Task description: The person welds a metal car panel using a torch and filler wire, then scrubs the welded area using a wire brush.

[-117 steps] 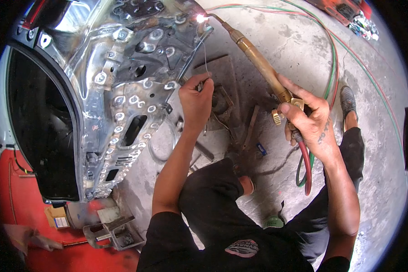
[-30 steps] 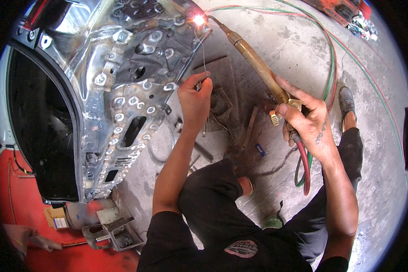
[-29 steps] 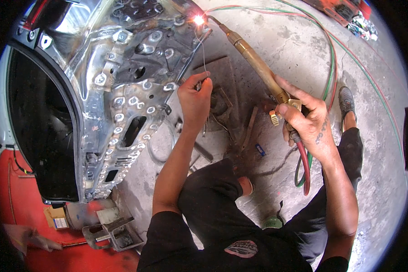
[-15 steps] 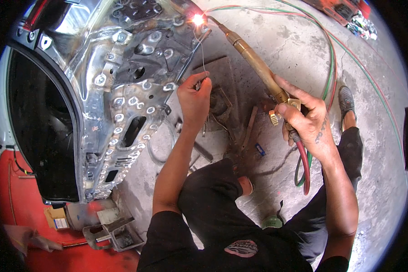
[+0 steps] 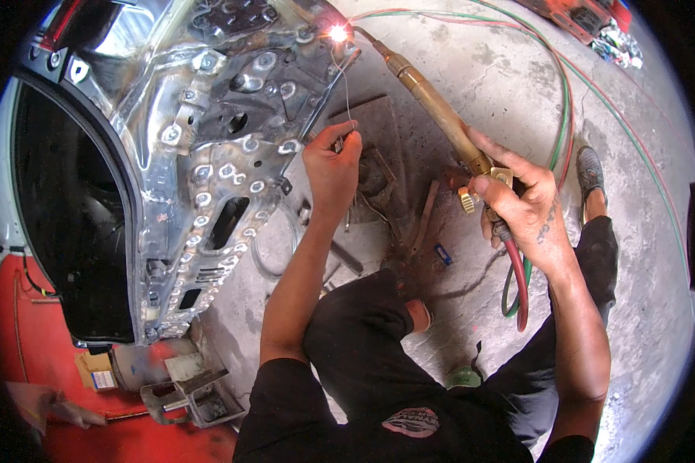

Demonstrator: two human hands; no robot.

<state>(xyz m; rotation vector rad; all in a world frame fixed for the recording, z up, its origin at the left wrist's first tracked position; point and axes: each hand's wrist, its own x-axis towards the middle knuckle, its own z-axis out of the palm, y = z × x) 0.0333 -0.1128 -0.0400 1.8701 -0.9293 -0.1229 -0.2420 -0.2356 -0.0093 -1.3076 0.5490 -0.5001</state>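
Note:
My right hand (image 5: 521, 204) is wrapped round the rear of a brass gas welding torch (image 5: 436, 106), by its valve knob. The torch slants up and left, and its bent tip ends at a bright glow on the upper right edge of a bare metal car body panel (image 5: 274, 100). Pinched in the fingers of my left hand (image 5: 333, 166) is a thin filler rod (image 5: 347, 86), which rises to the same glow. Glare hides the exact meeting point of tip, rod and metal. Rows of weld spots dot the panel.
Red and green hoses (image 5: 567, 85) trail from the torch and across the concrete floor (image 5: 633, 293). A metal bracket (image 5: 201, 397) stands at lower left by a red surface (image 5: 62, 301). A small blue object (image 5: 442, 255) and metal scraps lie between my legs and the panel.
Almost nothing differs. My left hand and the rod have shifted very slightly, and the glow at the torch tip looks a little smaller and pinker.

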